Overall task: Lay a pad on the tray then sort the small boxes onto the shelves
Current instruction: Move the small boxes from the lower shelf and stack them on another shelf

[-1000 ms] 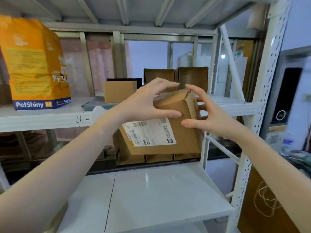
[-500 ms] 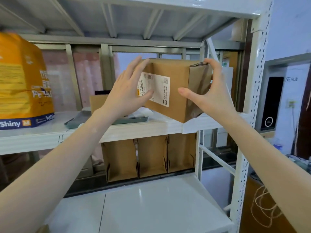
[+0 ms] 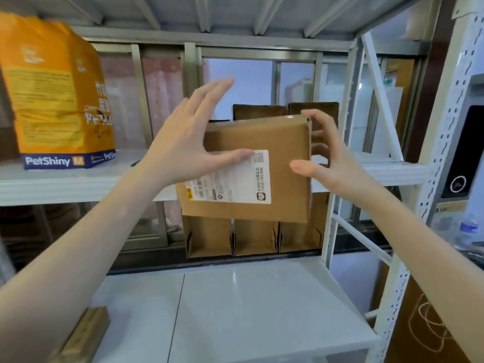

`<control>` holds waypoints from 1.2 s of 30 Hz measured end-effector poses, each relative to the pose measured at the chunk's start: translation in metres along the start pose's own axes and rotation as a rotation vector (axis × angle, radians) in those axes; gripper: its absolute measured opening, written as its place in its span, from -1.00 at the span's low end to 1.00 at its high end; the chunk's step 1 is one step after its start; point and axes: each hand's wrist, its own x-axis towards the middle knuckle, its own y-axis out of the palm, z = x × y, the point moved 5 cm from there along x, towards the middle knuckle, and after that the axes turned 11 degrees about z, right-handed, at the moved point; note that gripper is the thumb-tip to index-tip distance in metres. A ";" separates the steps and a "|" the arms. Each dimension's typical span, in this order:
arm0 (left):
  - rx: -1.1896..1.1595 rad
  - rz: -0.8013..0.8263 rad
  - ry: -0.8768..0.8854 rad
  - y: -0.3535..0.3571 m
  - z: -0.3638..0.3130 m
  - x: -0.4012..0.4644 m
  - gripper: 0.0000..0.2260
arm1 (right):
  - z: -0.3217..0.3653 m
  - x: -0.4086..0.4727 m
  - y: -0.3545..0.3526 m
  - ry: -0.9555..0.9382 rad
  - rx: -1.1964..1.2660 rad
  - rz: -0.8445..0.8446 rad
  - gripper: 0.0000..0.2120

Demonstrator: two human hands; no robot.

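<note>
Left of the cardboard box (image 3: pixel 262 142) stands an orange bag (image 3: pixel 56 93) on the shelf (image 3: pixel 65 183). The left hand (image 3: pixel 183 145) is spread flat, thumb over the box's white label (image 3: pixel 235 179). The box leans at the shelf's front edge, perhaps resting on it. The right hand (image 3: pixel 332 163) is open, fingers curled around the box's right side.

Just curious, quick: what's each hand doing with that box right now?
Left hand: open, fingers spread, thumb on the box.
Right hand: open, cupped around its right edge.
</note>
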 end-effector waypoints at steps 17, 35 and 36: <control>-0.204 0.966 -0.290 0.253 0.068 -0.114 -0.09 | -0.157 -0.077 0.148 0.412 -0.070 0.374 -0.20; -1.142 1.062 -0.814 0.465 0.034 -0.067 -0.33 | -0.359 -0.101 0.183 0.587 -0.123 -0.013 -0.14; -1.108 1.026 -0.799 0.474 0.031 -0.062 -0.31 | -0.368 -0.109 0.184 0.587 -0.109 -0.003 -0.17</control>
